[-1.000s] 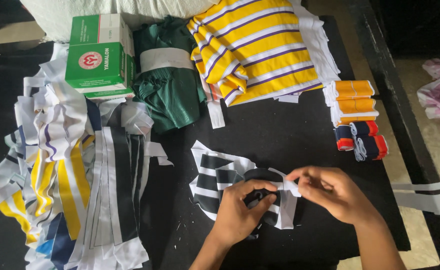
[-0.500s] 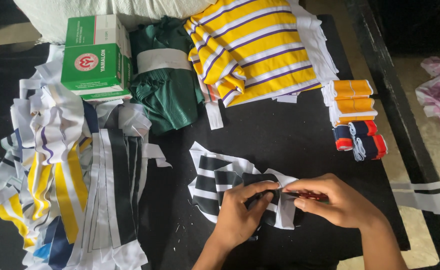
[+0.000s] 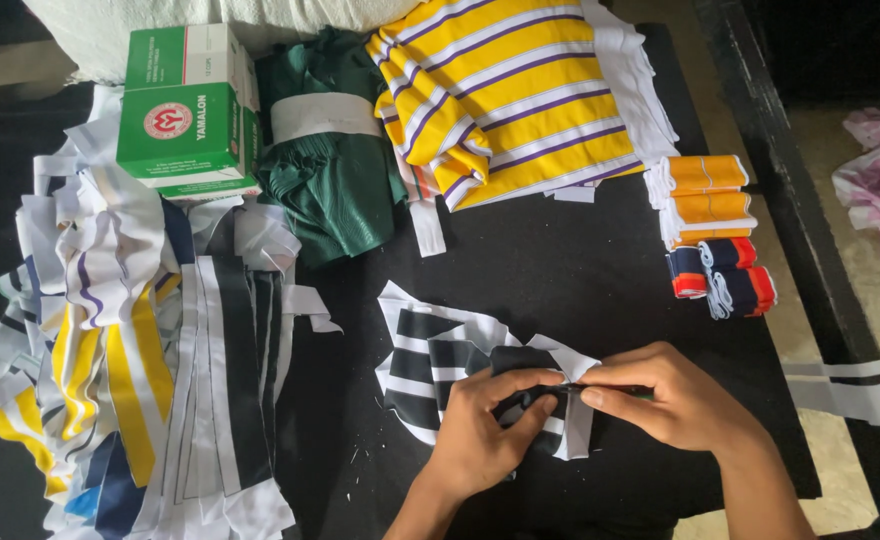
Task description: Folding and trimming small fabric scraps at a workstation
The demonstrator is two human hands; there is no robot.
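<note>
The left hand (image 3: 485, 435) and right hand (image 3: 675, 400) meet over the navy-and-white striped fabric piece (image 3: 440, 365), which lies flat on the black surface (image 3: 560, 270) near its front edge. Each grip is narrow, pinching a folded dark edge of the fabric between thumb and fingertips. To the left lies a pile of striped strips (image 3: 130, 360). Behind stand a green box (image 3: 185, 115), green cloth (image 3: 325, 170), yellow striped cloth (image 3: 520, 95) and folded orange bands (image 3: 705, 200). Right of the surface, bare floor (image 3: 860, 300) shows.
</note>
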